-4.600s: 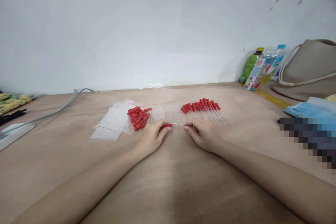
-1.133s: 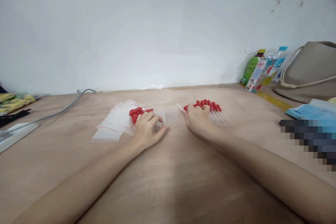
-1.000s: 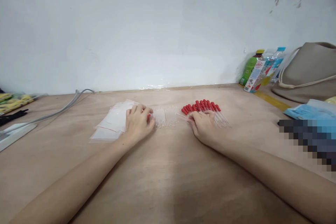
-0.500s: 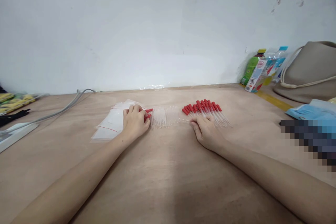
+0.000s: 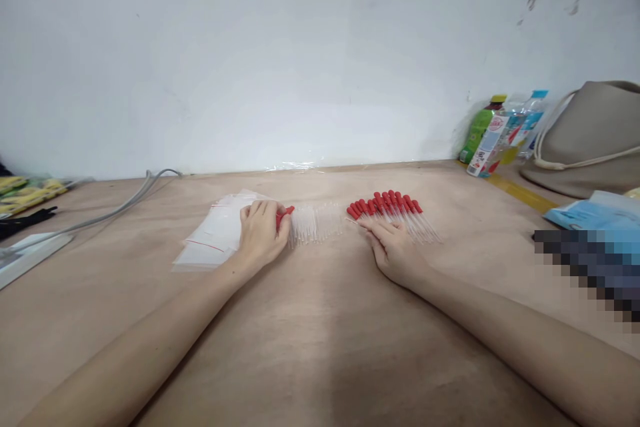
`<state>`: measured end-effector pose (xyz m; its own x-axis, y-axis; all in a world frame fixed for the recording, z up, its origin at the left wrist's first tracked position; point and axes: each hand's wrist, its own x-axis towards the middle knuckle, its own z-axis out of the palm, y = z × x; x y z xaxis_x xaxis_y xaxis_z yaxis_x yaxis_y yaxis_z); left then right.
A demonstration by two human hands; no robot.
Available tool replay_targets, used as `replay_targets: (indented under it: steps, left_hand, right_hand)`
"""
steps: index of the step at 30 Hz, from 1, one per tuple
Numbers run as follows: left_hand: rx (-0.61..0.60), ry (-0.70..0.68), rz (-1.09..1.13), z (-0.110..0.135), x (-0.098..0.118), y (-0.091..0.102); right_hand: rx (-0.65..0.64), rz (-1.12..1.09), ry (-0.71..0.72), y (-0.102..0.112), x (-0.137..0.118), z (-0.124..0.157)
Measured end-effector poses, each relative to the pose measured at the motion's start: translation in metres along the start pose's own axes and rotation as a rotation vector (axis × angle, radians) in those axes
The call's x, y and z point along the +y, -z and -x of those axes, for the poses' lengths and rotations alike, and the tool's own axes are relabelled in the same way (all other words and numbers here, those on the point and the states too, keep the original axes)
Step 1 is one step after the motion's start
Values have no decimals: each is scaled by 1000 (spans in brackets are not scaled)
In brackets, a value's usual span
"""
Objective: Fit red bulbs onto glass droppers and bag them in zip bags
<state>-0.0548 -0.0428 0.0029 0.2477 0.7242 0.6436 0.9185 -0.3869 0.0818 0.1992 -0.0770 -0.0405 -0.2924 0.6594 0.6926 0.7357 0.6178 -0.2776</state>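
Note:
My left hand [image 5: 259, 235] rests on the wooden table [image 5: 320, 333] with its fingers curled over a pile of red rubber bulbs. One red bulb [image 5: 285, 212] shows, pinched at its fingertips. Just right of it lies a heap of clear glass tubes [image 5: 316, 223]. My right hand [image 5: 395, 252] lies beside a row of droppers with red bulbs [image 5: 393, 208]. Its fingers are pressed together on a thin clear tube [image 5: 351, 220] that sticks out to the left. A stack of small clear zip bags [image 5: 215, 235] lies under and left of my left hand.
Drink bottles [image 5: 493, 130] and a beige bag [image 5: 595, 137] stand at the back right by the white wall. A blue packet [image 5: 593, 210] lies on the right. A grey cable [image 5: 120, 207], a white strip [image 5: 30, 253] and yellow items [image 5: 25, 188] are at the left.
Earlier both hands held one dropper together at the middle. The right hand put it with the row and took a clear tube. The left hand moved left onto the red bulbs.

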Motion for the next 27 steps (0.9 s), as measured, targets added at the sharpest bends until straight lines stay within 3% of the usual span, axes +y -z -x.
replay_targets:
  steps: [4, 6, 10, 27]
  left_hand:
    - [-70, -152, 305, 15, 22, -1]
    - [-147, -191, 388, 23, 32, -3]
    - [-189, -226, 496, 31, 41, -6]
    - [-242, -86, 731, 29, 41, -11]
  right_hand:
    - [-27, -4, 13, 3, -1, 1]
    - [-35, -10, 15, 5, -4, 1]
    - [-43, -26, 20, 6, -11, 1]
    - [-175, -203, 74, 2, -15, -2]
